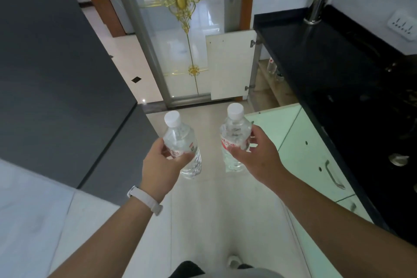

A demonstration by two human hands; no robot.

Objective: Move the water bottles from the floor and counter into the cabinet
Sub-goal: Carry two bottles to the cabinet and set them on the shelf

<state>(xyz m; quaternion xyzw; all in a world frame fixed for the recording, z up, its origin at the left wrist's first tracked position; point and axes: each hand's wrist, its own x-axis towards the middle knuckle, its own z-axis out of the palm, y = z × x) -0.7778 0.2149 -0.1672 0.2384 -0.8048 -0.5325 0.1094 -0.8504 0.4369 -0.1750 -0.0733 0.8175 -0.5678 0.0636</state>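
From the head camera, the left hand (161, 162) was wrapped around the middle of one water bottle (180, 142), and the right hand (255, 156) gripped a second bottle (234, 135) the same way; both were held upright with white caps on, side by side above the pale tiled floor (214, 210). A white band (145, 198) sat on the left wrist. To the right ran a black counter (338, 63) with a steel cup of spoons (316, 7) at its far end. Under it a white cabinet door (230, 65) stood open, and another bottle (272, 65) showed dimly on the shelf inside. A glass door with gold ornament (180, 29) closed the passage ahead, and a dark grey surface (56, 63) bordered the left.
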